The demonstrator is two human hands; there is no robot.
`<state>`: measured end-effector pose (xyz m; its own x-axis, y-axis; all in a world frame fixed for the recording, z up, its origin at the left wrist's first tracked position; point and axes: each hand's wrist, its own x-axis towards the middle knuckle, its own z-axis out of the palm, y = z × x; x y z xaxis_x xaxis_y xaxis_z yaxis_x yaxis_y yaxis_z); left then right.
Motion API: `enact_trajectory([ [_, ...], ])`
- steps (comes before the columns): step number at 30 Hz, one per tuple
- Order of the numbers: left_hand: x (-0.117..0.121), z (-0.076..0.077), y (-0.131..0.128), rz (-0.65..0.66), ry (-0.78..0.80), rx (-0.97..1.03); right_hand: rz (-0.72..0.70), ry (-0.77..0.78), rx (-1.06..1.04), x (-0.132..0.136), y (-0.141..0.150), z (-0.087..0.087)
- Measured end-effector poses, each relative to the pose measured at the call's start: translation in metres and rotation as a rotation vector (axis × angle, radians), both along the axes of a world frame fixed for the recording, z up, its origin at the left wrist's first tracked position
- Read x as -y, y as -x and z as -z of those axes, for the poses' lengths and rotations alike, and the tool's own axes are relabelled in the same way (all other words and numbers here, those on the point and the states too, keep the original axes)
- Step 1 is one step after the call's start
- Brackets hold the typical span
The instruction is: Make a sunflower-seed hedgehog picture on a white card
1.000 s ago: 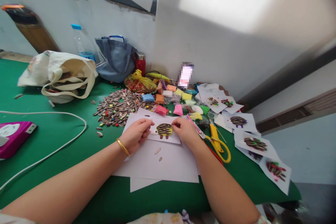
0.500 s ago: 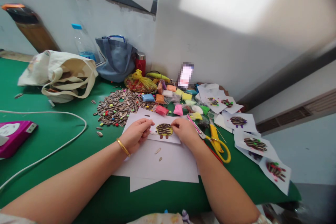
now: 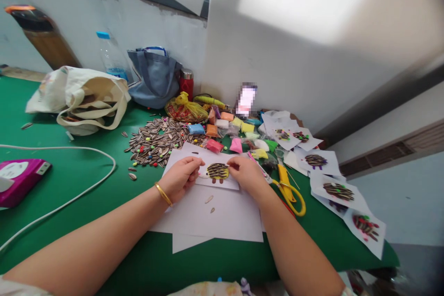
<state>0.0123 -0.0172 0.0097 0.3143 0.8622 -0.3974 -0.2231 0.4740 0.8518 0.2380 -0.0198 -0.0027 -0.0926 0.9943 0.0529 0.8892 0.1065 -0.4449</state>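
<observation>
A small white card carries a yellow clay hedgehog [image 3: 218,171] studded with sunflower seeds. It lies on a stack of white paper sheets [image 3: 222,215] on the green table [image 3: 86,180]. My left hand [image 3: 181,177], with a gold bangle at the wrist, rests on the card's left edge, fingers curled and pinched together at the hedgehog's head. My right hand [image 3: 247,173] is at the hedgehog's right end, fingers bent and pressed close. Whether either pinch holds a seed is hidden.
A pile of sunflower seeds [image 3: 156,141] lies behind the paper, coloured clay packets [image 3: 229,132] beside it. Yellow scissors [image 3: 289,187] lie to the right, then several finished hedgehog cards [image 3: 338,189]. Bags [image 3: 83,99], a water bottle [image 3: 109,55], a red flask [image 3: 186,83], a white cable [image 3: 69,194] and a magenta device [image 3: 19,180] occupy the left.
</observation>
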Motion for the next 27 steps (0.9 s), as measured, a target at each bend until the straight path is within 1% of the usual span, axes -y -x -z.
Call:
enact_trajectory([
  [4,0.0,0.0,0.0,0.002,0.002,-0.009,0.006,-0.006,-0.039,0.003,-0.005,-0.001],
  [13,0.0,0.002,0.0,0.013,-0.002,-0.022,-0.003,-0.012,0.05,-0.001,0.0,0.004],
  [27,0.0,0.002,0.0,0.01,-0.006,-0.017,-0.007,-0.005,0.097,-0.002,0.006,0.0],
])
